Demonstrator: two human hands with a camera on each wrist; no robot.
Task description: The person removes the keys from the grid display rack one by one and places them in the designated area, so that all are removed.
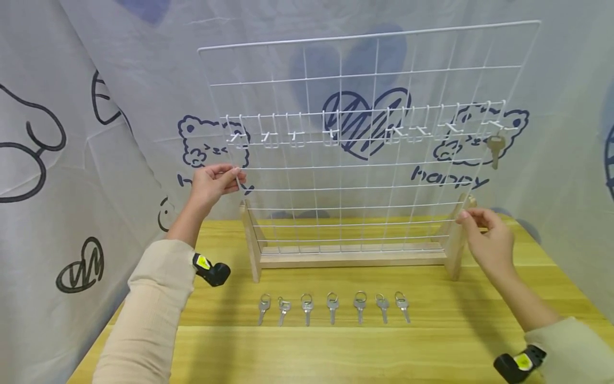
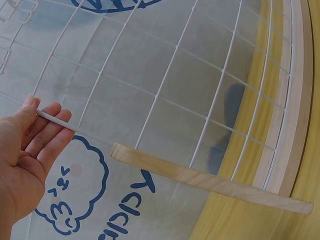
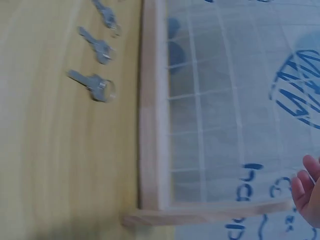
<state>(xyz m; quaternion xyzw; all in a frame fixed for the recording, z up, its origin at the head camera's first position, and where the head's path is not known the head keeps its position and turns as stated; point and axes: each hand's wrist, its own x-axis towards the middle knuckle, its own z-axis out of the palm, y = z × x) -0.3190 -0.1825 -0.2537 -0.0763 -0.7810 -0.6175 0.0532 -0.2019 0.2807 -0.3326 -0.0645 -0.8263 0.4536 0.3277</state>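
A white wire grid rack [image 1: 340, 168] stands upright in a wooden stand [image 1: 352, 260]. My left hand [image 1: 213, 184] grips the grid's left edge wire between thumb and fingers, also plain in the left wrist view. At the right wooden upright [image 1: 459, 240] is my right hand [image 1: 494, 240], its fingers loosely bent near the upright's top; nothing shows in them. A row of white hooks [image 1: 331, 136] hangs across the grid. From the rightmost hook [image 1: 494, 125] hangs a key [image 1: 496, 149]. Several silver keys with rings, such as one key [image 1: 332, 306], lie in a row before the stand.
The stand rests on a yellow wood-grain table [image 1: 336, 352]. Behind and to the left hangs a pale cloth [image 1: 120, 160] with blue and black drawings. Small black devices sit at both cuffs. The right wrist view is blurred.
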